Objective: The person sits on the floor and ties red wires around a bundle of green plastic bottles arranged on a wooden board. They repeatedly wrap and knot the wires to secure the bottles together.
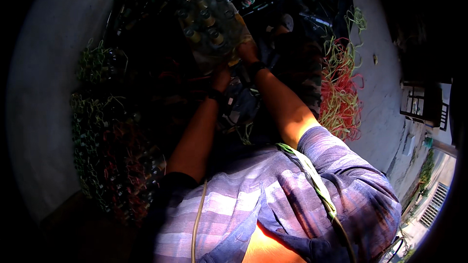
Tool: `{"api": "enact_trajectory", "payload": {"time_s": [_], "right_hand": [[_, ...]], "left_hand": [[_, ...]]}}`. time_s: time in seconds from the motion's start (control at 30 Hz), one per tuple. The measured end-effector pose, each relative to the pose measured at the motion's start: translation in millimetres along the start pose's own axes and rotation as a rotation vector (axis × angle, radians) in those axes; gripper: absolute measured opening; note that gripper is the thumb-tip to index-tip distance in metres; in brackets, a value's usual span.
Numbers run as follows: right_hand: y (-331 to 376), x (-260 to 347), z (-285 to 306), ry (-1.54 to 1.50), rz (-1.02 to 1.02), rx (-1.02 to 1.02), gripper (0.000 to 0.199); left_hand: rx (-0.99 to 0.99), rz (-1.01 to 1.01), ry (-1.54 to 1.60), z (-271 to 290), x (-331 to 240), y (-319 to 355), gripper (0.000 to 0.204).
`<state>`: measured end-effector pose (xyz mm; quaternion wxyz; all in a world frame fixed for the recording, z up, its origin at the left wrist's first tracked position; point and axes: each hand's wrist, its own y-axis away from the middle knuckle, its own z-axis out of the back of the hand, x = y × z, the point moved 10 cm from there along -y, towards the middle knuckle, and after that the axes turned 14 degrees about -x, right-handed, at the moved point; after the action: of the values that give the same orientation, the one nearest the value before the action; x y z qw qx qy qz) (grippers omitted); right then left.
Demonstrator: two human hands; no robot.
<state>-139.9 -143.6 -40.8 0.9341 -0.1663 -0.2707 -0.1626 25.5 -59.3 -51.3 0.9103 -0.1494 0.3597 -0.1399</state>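
Glass bottles (207,18) sat in a pale pack (208,60), just past the fingers of the left hand (221,76) and right hand (247,51); too dark to tell if they gripped it.

In the upper middle of the frame, a box (207,61), pale on its lower side and yellowish on its right, sits at a slant. Clustered inside are bottles (207,18), brownish necks pointing up; shadow hides their bodies.
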Motion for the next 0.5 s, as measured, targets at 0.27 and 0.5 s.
{"api": "enact_trajectory", "payload": {"time_s": [0.27,0.5], "right_hand": [[6.1,18.1,8.5,-0.171,-0.155,0.227,0.021],[10.7,-21.0,18.0,-0.671,-0.426,0.136,0.02]], "left_hand": [[0.035,0.164,-0.077,2.0,29.6,0.8,0.029],[-0.07,0.474,0.164,50.9,-25.8,-20.1,0.038]]}}
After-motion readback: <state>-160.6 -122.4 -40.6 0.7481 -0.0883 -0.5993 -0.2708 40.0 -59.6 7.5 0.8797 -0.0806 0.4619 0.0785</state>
